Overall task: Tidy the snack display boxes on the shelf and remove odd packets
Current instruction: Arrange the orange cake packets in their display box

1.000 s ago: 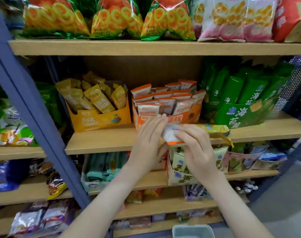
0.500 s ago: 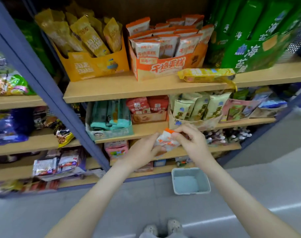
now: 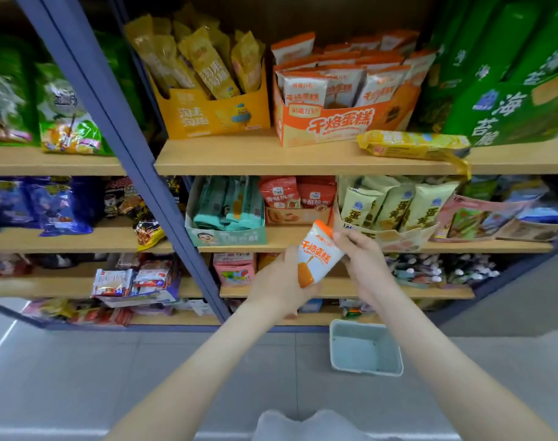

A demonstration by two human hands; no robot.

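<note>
white-and-orange packet [image 3: 315,254] tilted upright (front facing camera), yellow packet [image 3: 411,144] lying flat before orange display box [image 3: 334,122]

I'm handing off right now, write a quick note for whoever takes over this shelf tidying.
Hands: left hand and right hand both grip one orange-white packet, below the box shelf.
Its print matches the orange display box.
A yellow packet lies loose in front of that box.
The grey bin on the floor shows no packets inside.
Left: probably return the held packet to its box, then remove the yellow packet.
</note>
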